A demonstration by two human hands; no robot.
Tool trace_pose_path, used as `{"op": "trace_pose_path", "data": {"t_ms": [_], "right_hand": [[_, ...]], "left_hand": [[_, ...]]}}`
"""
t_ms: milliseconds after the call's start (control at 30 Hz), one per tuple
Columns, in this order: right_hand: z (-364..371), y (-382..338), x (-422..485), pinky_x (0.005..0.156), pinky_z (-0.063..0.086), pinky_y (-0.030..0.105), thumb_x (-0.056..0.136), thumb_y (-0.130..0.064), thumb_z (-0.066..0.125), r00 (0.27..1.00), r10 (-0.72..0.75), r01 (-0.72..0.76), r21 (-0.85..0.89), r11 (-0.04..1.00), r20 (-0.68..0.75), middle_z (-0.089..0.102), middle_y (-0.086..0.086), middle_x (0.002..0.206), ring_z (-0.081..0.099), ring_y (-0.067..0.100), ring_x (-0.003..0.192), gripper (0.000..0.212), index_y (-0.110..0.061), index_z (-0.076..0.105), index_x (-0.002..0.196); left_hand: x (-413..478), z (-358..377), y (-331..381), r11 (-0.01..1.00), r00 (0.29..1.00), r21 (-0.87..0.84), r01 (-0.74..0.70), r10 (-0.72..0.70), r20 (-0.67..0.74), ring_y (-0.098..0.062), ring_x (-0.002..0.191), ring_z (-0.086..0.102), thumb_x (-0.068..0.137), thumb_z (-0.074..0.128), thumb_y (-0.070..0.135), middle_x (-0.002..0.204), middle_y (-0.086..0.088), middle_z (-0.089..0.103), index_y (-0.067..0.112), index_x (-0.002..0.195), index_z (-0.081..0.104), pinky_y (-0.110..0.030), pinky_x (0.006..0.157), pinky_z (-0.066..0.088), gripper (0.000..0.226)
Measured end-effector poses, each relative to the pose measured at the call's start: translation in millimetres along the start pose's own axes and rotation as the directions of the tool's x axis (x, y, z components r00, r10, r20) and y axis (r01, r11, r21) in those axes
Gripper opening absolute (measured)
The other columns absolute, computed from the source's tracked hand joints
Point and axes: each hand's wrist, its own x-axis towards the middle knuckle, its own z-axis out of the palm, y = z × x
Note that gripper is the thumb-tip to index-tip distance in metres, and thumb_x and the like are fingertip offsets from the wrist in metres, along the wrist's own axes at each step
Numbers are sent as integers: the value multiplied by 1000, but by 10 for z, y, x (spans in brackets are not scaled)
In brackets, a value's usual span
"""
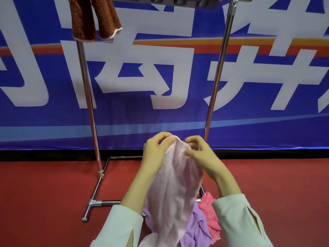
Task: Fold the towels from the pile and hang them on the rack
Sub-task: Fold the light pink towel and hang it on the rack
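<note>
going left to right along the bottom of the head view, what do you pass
left sleeve → pale pink towel → bright pink towel → right sleeve

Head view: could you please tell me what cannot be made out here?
In the head view:
- Rack top bar: cut off by the upper edge; how the brown towel hangs is unseen.
- Pile: purple towel and bright pink towel partly behind the light pink towel and sleeves; count unclear.
- Light pink towel's lower end: past the bottom edge.
</note>
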Motion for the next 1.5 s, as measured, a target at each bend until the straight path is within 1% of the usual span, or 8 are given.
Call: {"op": "trace_pose_path", "data": {"t_ms": [100, 367, 633, 833, 1000, 1100, 1400, 1500], "right_hand": [[39, 9, -33, 89, 52, 31, 84, -10, 70, 973, -87, 97, -36, 995, 213, 69, 3, 106, 65, 17, 101, 28, -20, 64, 110], [-63, -86, -8, 67, 44, 22, 97, -13, 49, 976, -93, 132, 198, 971, -195, 63, -2, 82, 56, 11, 78, 20, -17, 67, 87], [77, -106, -92, 84, 51, 22, 87, -24, 71, 966, -155, 134, 113, 985, 205, 70, 1, 102, 66, 12, 93, 25, -16, 66, 110], [48, -60, -55, 76, 46, 33, 95, -21, 58, 968, -249, 249, 6, 968, -11, 70, 10, 90, 59, 11, 82, 13, -16, 70, 92], [22, -164, -2, 74, 44, 35, 98, -28, 50, 955, -108, 202, 342, 918, -276, 60, 8, 84, 54, 18, 80, 22, -16, 58, 81], [10, -149, 31, 66, 39, 28, 99, -23, 47, 943, 19, 135, 435, 890, -332, 50, 2, 77, 47, 14, 71, 24, -18, 52, 76], [141, -206, -91, 76, 50, 32, 83, -32, 71, 978, -160, 153, 60, 986, 137, 68, 5, 92, 62, 11, 83, 26, -12, 65, 99], [176, -163, -85, 78, 49, 40, 92, -28, 63, 979, -194, 193, 31, 981, 59, 67, 7, 84, 59, 14, 80, 20, -8, 67, 95]], "left_hand": [[-47, 74, 18, 999, 992, 26, -21, 17, 128, 1, 74, 62, 84, 68, 16, 77, 9, 71, 24, 76, 71, -9, 71, 45, 12], [7, -47, -153, 966, 974, -142, 216, -203, 103, -6, 70, 60, 85, 67, 7, 73, 7, 68, 14, 82, 69, -20, 70, 47, 8], [-29, 87, 59, 993, 997, -92, 67, -62, 55, -9, 72, 62, 86, 69, 32, 72, 5, 70, 19, 75, 70, -29, 74, 52, 17], [-12, 38, -34, 926, 976, -310, 216, -197, 92, -12, 70, 64, 80, 75, 21, 77, -5, 67, 10, 91, 59, -21, 64, 50, 23], [-67, -101, -337, 957, 877, 1, 291, -267, 399, -11, 70, 51, 78, 74, 36, 76, 0, 60, 1, 84, 65, -25, 68, 39, 37], [-57, -179, -412, 950, 929, -80, 302, -274, 250, -8, 65, 44, 84, 70, 28, 69, 0, 52, 4, 72, 62, -29, 65, 34, 28], [23, -73, 177, 974, 997, -219, 52, -40, 59, -6, 69, 58, 88, 65, 19, 74, 2, 67, 9, 78, 71, -15, 67, 46, 15], [32, -134, 108, 975, 995, -209, 79, -65, 76, -9, 69, 58, 85, 69, 23, 73, 0, 66, 7, 80, 71, -20, 68, 47, 17]]}}
